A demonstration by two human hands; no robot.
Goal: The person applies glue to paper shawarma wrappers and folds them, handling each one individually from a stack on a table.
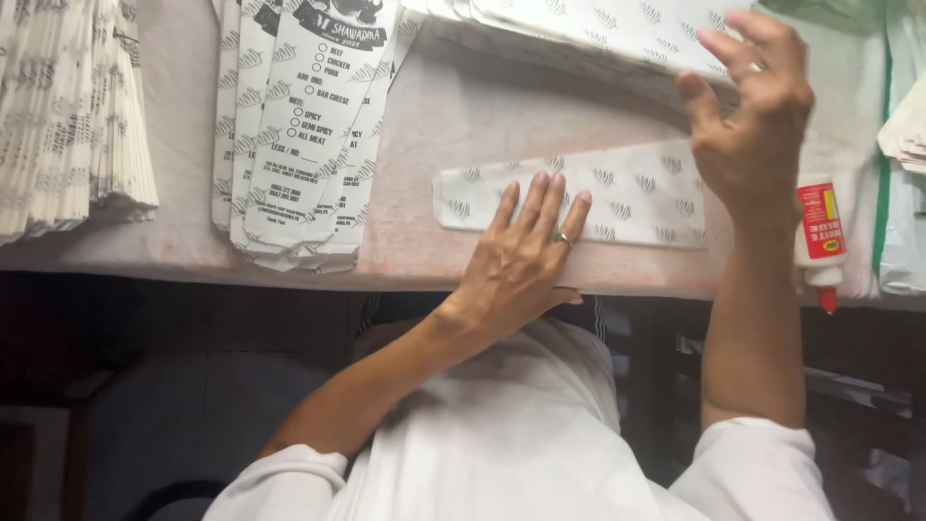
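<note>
— Paper sleeve (627, 193), the long white one with the grey leaf-like pattern: where does it lie?

— Flat on the pinkish desk (463, 116), near the front edge, lengthwise from left to right, with a rounded left end and widening toward the right.

— And the hands?

— The left hand (521, 256) lies palm down on the sleeve's left half, its fingers (540, 198) straight and close together, pressing flat and gripping nothing. A ring sits on one of them. The right hand (752, 116) is raised over the sleeve's right end, fingers slightly spread and curled, their tips against the edge of a stack of patterned sheets (598, 29) that lies at the far side of the desk. Whether it pinches a sheet, I cannot tell.

— What packages are around?

— Just right of the right wrist a small glue bottle (820, 236) lies at the desk's front edge, white with a red and yellow label and a red nozzle pointing toward the person. To the left, a pile of flat printed sleeves (299, 135) fans out, white with a black banner at the top and rows of small tick circles below. At the far left stands a thick bundle of folded sleeves (68, 116), edges showing.
</note>
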